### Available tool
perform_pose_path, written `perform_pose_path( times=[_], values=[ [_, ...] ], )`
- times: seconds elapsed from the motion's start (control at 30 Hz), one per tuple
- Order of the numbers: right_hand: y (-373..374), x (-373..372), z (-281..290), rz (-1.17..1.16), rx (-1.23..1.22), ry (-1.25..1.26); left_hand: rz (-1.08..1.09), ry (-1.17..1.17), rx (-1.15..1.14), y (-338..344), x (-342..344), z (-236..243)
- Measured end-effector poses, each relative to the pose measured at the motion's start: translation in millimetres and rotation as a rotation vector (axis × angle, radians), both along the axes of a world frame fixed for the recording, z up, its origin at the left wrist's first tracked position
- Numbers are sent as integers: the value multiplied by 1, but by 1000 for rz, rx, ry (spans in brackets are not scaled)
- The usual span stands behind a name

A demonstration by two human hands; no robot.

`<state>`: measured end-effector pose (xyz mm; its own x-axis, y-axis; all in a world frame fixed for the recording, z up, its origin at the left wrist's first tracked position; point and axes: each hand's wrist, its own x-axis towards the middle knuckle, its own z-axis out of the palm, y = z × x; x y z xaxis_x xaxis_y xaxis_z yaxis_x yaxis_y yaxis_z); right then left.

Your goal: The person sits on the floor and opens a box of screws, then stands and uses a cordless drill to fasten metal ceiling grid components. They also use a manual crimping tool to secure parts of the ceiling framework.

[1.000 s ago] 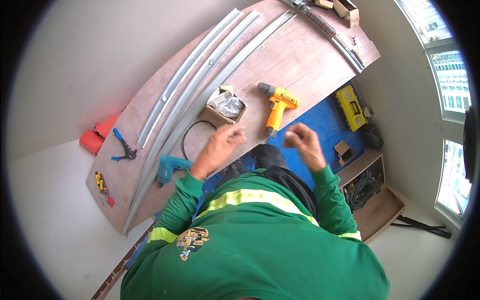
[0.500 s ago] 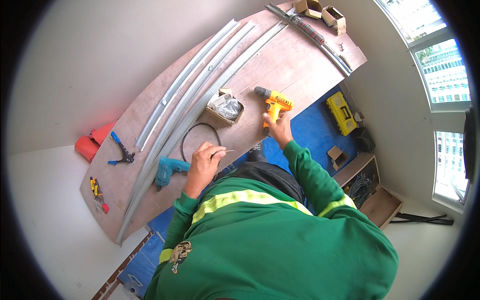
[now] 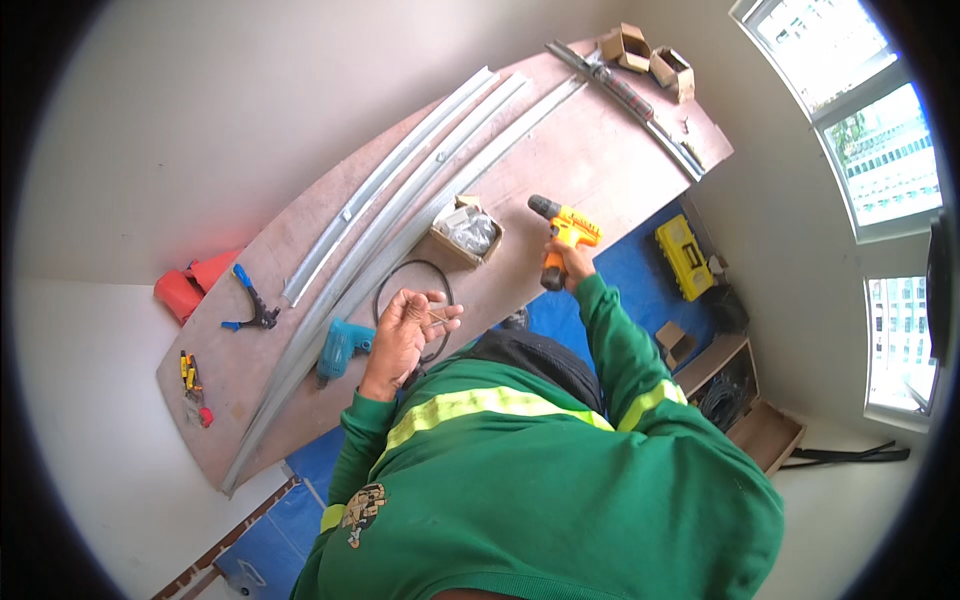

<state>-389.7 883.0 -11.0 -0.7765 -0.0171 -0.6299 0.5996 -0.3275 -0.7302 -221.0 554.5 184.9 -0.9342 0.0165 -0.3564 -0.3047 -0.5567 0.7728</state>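
My right hand [image 3: 566,256] grips a yellow cordless drill [image 3: 573,226] by its handle, its black chuck pointing up and left. My left hand [image 3: 405,330] is turned partly palm up and holds a thin metal piece [image 3: 436,318] between its fingers. Beside it on the wooden board [image 3: 690,140] lie a teal corded drill [image 3: 342,350] and its black cord. A small open carton [image 3: 468,232] with plastic bags sits left of the yellow drill. Long curved metal channels [image 3: 385,182] run along the board's left side.
A blue-handled tool [image 3: 250,298], yellow small tools [image 3: 193,385] and red objects [image 3: 180,290] are at the left. Open cartons [image 3: 625,48] and a straight rail lie at the top. A blue floor sheet holds a yellow toolbox [image 3: 685,255]; a wooden box [image 3: 760,432] stands at the right, near windows.
My right hand has reached up and taken hold of the yellow drill. My left hand has moved slightly down and turned, a thin metal piece showing in it.
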Motion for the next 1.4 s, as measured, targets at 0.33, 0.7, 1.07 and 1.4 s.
perform_pose_path(
  times=[0.33,0.7,1.07,1.4],
  values=[
    [-44,60,219,67,-99,716,150,29,116,-14,-42,37],
    [-131,108,286,412,130,900,362,338,398,-25,-51,110],
    [-154,132,288,579,30,796,500,412,465,-54,-11,127],
    [-167,141,278,508,-277,749,505,565,504,-37,6,139]
  ],
)
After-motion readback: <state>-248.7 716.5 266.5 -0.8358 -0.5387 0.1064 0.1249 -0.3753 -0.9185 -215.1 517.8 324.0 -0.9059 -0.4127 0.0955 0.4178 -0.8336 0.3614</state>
